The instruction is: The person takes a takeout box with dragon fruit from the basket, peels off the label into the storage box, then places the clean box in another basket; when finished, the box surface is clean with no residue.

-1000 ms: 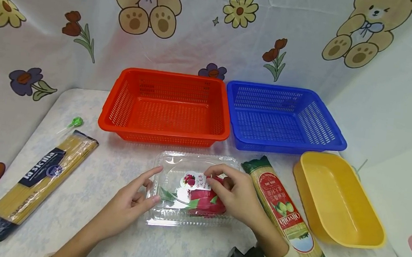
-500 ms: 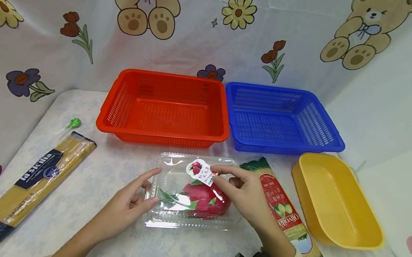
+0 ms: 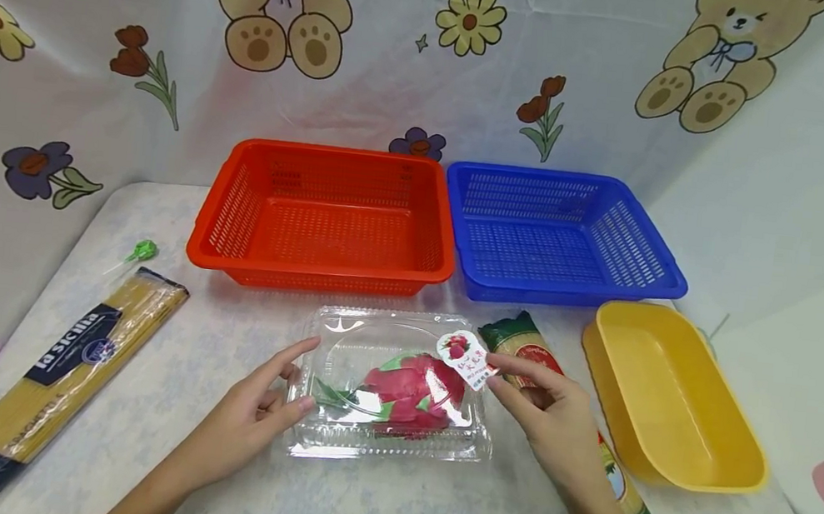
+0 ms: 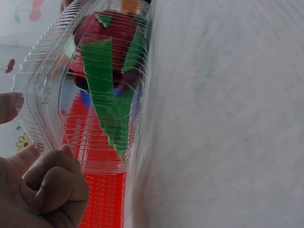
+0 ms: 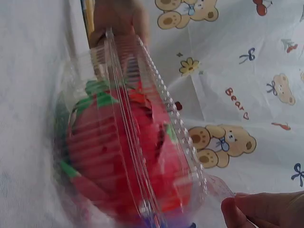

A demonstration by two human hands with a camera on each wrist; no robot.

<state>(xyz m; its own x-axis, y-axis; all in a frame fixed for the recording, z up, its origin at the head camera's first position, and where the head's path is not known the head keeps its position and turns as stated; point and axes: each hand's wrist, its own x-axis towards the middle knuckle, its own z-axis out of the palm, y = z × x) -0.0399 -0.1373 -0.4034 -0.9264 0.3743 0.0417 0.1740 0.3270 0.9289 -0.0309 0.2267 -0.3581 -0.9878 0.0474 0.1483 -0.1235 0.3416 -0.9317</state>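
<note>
A clear plastic clamshell box [image 3: 340,442] lies closed on the table, with a pink dragon fruit [image 3: 409,391] with green scales inside. My left hand [image 3: 253,408] holds the box's left side, thumb and index finger spread along the edge; the left wrist view shows the other fingers curled against its wall. Between thumb and index finger, my right hand [image 3: 554,414] pinches a white sticker [image 3: 467,359] printed with fruit, over the lid's right edge. In the right wrist view the sticker's see-through underside [image 5: 218,186] shows beside the lid rim.
Behind the box stand a red basket [image 3: 320,271] and a blue basket [image 3: 574,293]. A yellow tub [image 3: 683,403] is at right. Spaghetti packs lie at left [image 3: 68,372] and, partly under my right arm, at right [image 3: 513,335]. A green-wrapped lollipop [image 3: 144,251] lies far left.
The sticker has lifted off the middle of the lid and moved right with my right hand, uncovering the dragon fruit. My left hand has stayed at the box's left side.
</note>
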